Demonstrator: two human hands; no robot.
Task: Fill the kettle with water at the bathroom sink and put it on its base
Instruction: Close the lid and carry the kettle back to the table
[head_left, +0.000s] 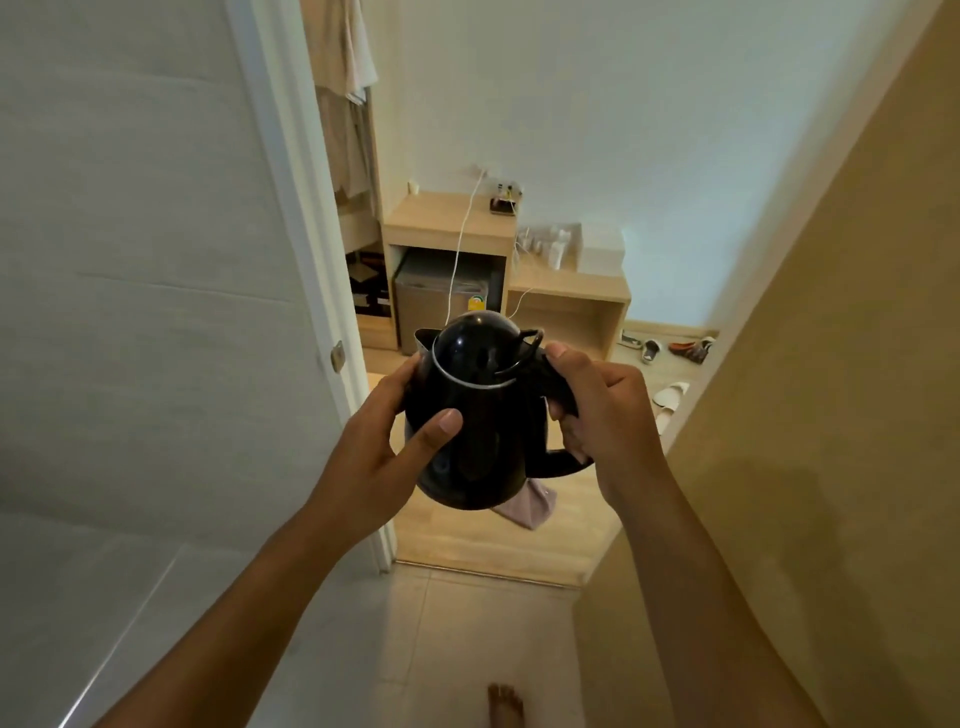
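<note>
The right hand (605, 410) was clenched round the handle of the black kettle (478, 415), largely hiding it. The left hand (387, 447) gripped the body, held in mid-air. Lid closed; water level unseen. Beyond the hands, the surface (447, 221) was blurred; no base discernible.

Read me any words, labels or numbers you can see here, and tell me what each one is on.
No text here is legible.
Round green and yellow sticker on the mini fridge: too small and blurred to read.
Black kettle: no visible brand or marking.
Small bottles on the low shelf: labels unreadable.
</note>
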